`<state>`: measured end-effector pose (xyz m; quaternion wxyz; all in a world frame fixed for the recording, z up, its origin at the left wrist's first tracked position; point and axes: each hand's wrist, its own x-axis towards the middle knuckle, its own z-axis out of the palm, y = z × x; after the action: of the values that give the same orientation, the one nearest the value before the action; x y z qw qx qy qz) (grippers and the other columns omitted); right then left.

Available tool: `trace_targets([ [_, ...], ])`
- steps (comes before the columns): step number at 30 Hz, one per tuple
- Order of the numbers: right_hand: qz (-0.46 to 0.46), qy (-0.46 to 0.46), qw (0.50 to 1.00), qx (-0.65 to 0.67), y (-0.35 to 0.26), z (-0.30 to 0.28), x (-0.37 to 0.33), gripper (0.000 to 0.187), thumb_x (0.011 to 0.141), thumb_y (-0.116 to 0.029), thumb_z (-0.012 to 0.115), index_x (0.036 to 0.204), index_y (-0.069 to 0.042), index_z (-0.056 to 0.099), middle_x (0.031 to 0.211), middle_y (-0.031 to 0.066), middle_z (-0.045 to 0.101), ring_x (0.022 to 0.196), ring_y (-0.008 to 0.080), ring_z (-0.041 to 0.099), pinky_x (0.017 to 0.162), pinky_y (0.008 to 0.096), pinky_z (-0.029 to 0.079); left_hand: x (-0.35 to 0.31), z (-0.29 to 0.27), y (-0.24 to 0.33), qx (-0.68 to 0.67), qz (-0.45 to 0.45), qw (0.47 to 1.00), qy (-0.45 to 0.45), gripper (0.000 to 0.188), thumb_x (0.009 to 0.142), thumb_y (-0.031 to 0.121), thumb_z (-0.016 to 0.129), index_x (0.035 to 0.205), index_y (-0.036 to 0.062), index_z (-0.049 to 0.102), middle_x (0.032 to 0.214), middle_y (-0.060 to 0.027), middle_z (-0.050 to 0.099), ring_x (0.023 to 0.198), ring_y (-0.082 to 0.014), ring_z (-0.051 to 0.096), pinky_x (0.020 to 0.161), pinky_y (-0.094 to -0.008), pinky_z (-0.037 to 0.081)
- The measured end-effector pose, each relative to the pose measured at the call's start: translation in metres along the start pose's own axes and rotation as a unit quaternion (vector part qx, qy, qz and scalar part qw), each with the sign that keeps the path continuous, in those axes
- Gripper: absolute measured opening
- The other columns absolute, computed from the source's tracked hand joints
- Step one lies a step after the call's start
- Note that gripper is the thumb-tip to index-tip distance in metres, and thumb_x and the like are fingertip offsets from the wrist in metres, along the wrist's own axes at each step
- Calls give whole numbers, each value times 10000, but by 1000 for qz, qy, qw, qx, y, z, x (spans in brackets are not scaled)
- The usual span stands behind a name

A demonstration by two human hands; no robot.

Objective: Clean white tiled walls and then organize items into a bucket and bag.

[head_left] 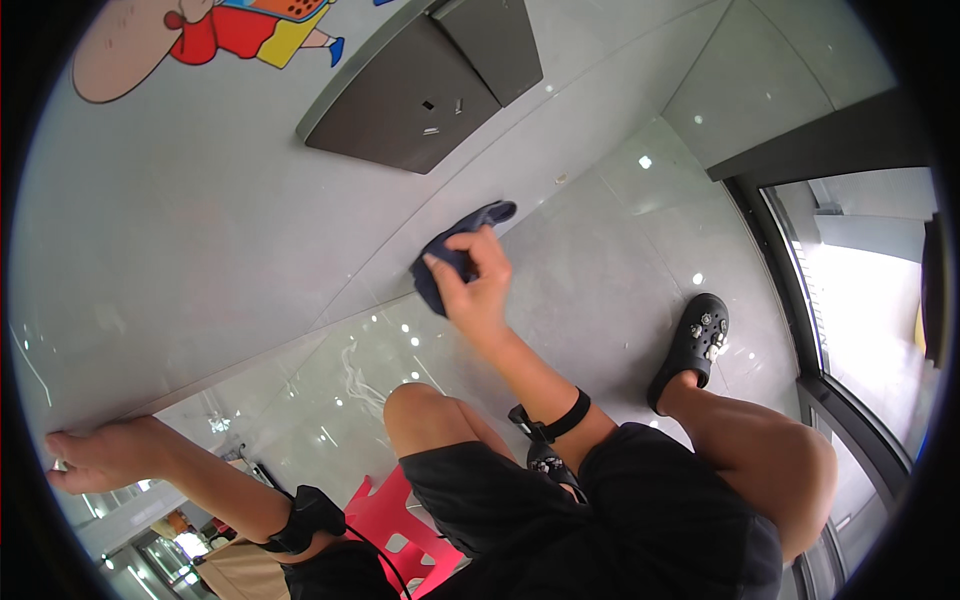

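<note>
A dark blue cloth is bunched under my right hand, whose fingers and thumb are closed on it. The cloth lies against the low part of the glossy grey wall panel, close to where it meets the tiled floor. My left hand is out at the far left, by the end of the panel. Its thumb and fingers are apart, and I see nothing in them. Both forearms wear black straps.
A dark grey cover plate juts from the panel, beside a cartoon sticker. A black-framed glass door stands at right. My bent knees and black clog are near. Behind my left arm is a red plastic stool.
</note>
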<state>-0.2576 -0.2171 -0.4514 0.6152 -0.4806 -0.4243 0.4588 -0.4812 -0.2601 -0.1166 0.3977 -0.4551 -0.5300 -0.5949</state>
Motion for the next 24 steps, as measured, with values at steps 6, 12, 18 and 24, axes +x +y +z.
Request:
trace_targets([
  [6,55,21,997,47,-30,19,-5,194,750,7,773,862,10,614,803,99,552,683,206,535,614,308,429,-4,2,7,32,1,999,-12,390,936,182,591,1177,-33,373,985,-179,586,832,-289,632,775,-449,613],
  [12,180,76,977,85,30,-5,14,177,780,-27,766,879,16,625,756,48,621,652,111,557,599,281,468,-9,9,11,36,-10,999,0,559,947,235,590,1355,-47,330,1098,-215,563,923,-319,628,816,-467,599],
  [18,11,-14,1000,17,-22,14,-6,218,727,-22,786,890,5,644,790,105,566,683,245,548,628,341,446,-8,8,16,60,-13,998,6,661,946,238,598,1458,-40,286,1182,-240,544,1017,-350,623,872,-494,582],
  [24,204,124,970,56,95,-19,11,180,803,-71,767,908,26,657,793,121,687,695,181,612,689,324,510,-17,15,25,55,-24,998,-6,571,951,247,585,1362,-56,328,1127,-225,557,959,-326,624,843,-476,583],
])
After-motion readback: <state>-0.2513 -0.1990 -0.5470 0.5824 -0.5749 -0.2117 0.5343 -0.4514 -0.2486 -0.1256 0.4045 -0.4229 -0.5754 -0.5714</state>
